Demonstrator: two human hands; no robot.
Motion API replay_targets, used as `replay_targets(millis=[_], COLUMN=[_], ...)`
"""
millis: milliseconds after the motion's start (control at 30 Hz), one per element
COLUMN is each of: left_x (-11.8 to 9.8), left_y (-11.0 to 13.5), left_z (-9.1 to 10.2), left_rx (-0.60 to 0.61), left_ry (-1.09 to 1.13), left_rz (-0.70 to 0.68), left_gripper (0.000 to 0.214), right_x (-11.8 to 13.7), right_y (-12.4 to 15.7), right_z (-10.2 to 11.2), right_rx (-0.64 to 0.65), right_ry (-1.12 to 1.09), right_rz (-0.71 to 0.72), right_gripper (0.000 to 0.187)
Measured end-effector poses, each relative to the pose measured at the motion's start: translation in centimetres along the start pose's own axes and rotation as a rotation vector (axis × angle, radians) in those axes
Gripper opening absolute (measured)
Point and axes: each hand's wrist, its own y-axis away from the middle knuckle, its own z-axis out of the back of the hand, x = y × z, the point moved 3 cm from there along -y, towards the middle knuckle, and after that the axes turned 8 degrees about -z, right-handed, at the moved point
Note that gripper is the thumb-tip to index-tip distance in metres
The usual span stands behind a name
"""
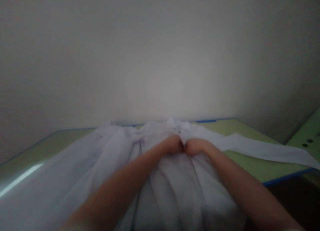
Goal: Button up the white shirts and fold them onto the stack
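A white thin cloth (105, 164), bunched into folds, lies spread over a green table (240, 127) and hangs toward me. My left hand (173, 145) and my right hand (194, 146) sit side by side at the far middle of the cloth, knuckles almost touching. Both are curled into fists that pinch the gathered fabric. A long white strip (265, 149) of the same cloth trails off to the right across the table.
The green table has a blue edge (285, 179) at the right and butts against a plain pale wall (160, 58). A second green surface (306, 134) with small dark holes stands at the far right. The picture is dim and blurred.
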Motion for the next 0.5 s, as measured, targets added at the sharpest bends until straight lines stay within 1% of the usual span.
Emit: replay_targets(millis=[67, 133, 267, 367, 433, 500], left_x=[0.6, 1.4, 3.4, 4.4, 4.4, 4.0], left_y=[0.0, 0.0, 0.0, 0.3, 0.5, 0.5], left_z=[0.1, 0.4, 1.0, 1.6, 1.8, 1.8], left_rx=[-0.028, -0.059, -0.104, -0.134, -0.147, -0.161], left_ry=[0.026, 0.04, 0.025, -0.006, -0.028, -0.048], left_rz=[0.01, 0.036, 0.101, 0.148, 0.154, 0.147], left_gripper=[0.017, 0.018, 0.018, 0.017, 0.016, 0.017], right_x=[-0.3, -0.6, -0.5, -0.3, -0.3, -0.5], right_y=[-1.0, -2.0, -3.5, -3.8, -3.5, -2.9], right_z=[0.5, 1.2, 1.9, 1.4, 0.8, 0.3], right_rx=[0.001, -0.037, -0.196, -0.292, -0.326, -0.334], right_ry=[-0.008, -0.018, -0.069, -0.12, -0.15, -0.176], right_rz=[0.016, 0.014, -0.025, -0.064, -0.076, -0.065], right_gripper=[0.007, 0.01, 0.024, 0.031, 0.033, 0.031])
